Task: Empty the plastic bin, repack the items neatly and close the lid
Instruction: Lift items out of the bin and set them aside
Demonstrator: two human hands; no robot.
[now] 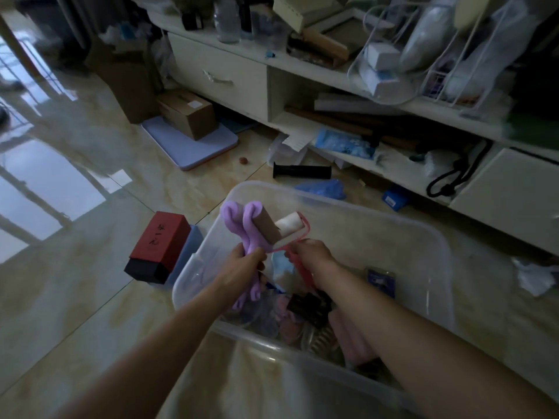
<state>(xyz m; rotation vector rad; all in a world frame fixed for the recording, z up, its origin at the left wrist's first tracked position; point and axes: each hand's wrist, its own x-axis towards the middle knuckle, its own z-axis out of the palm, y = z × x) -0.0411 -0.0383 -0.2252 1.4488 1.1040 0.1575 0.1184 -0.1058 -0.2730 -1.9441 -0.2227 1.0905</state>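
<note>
One clear plastic bin (429, 246) is seen on the floor (90, 297). Above the bin, two purple gloves (242, 234) are gripped by the left hand (245, 267), and one pink lint roller (292, 229) is gripped by the right hand (311, 255). One red box (163, 240) lies just left of the bin.

Clear plastic bin (435, 237) on floor, lidless, clutter at its near end.

The room is dim and bluish — daylight enters only from the far left, laying bright glare patches on the glossy floor (51, 164). The far shelf unit (302, 74) is smeared by motion blur, and the wide lens bends lines near the edges — corners darken.
</note>
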